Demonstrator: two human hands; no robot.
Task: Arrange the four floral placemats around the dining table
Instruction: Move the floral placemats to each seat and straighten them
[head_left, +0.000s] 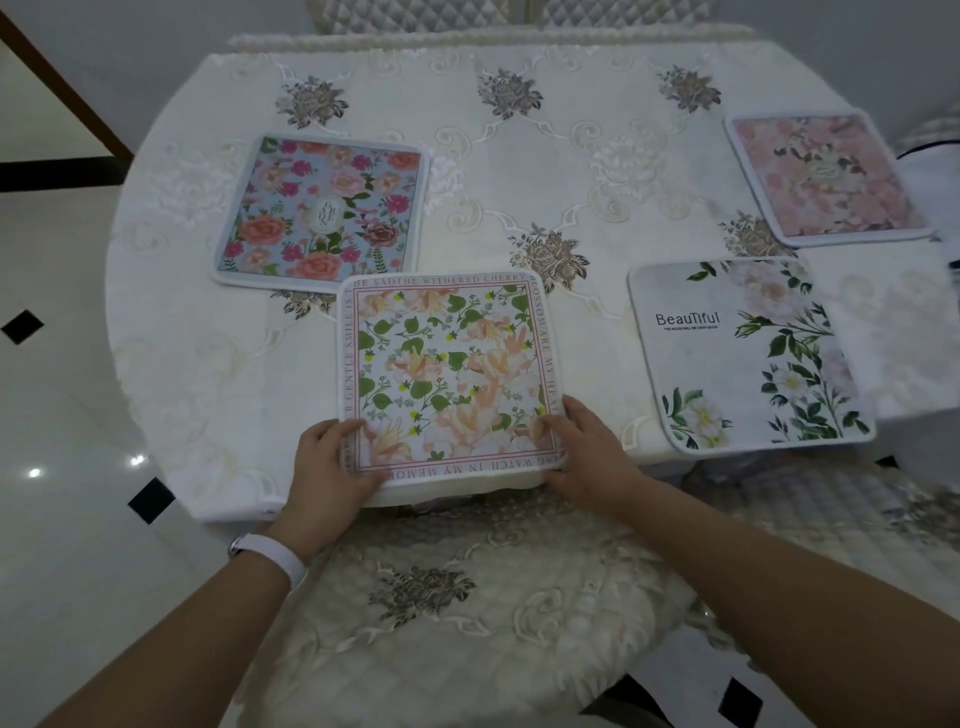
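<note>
four floral placemats lie on a tabletop (519, 171) covered with a white embroidered cloth. the peach-and-green placemat (449, 376), bordered with printed lettering, sits at the near edge of the tabletop, directly in front of the person, its near edge reaching the rim. the left hand (332, 457) holds its near left corner and the right hand (587, 447) holds its near right corner; each grip is pressed on the mat, thumb on top of the printed face and the other fingers curled at or under the edge, though whether they go beneath cannot be told for certain. a white band (270, 558) wraps the left wrist.

the blue placemat with pink and red roses (322, 210) lies farther back on the left, slightly tilted, its near right corner just beside the far left corner of the held mat. the pale placemat printed "beautiful" (743, 353) lies to the right, at the near right edge, apart from the held one. the pink placemat (826, 174) lies at the far right, close to the tabletop's edge and behind the pale one.

a cushioned chair seat (467, 597) with matching embroidery stands below the near edge, between the person's forearms. the floor (62, 415) is glossy white tile with small black diamonds.
</note>
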